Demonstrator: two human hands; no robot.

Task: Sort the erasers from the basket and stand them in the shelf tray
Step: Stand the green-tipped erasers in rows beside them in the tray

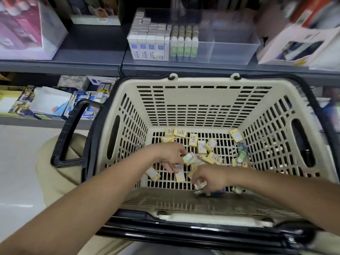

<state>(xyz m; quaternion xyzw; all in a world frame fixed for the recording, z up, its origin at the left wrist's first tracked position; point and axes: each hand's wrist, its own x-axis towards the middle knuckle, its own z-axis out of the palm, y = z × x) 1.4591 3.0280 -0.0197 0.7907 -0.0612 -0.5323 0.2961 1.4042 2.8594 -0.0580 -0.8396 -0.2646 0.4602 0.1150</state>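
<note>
Yellow erasers (193, 139) lie scattered on the basket (202, 81) floor, mostly at twelve o'clock from our hands. Our left hand (171, 157) curls its fingers round a pale one; our right hand (211, 178) pinches another. Farther at twelve o'clock stands the clear shelf tray (233, 50).

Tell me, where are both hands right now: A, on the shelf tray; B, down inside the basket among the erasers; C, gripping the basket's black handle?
B: the left hand and right hand are both down in the basket, each pinching erasers.
</note>
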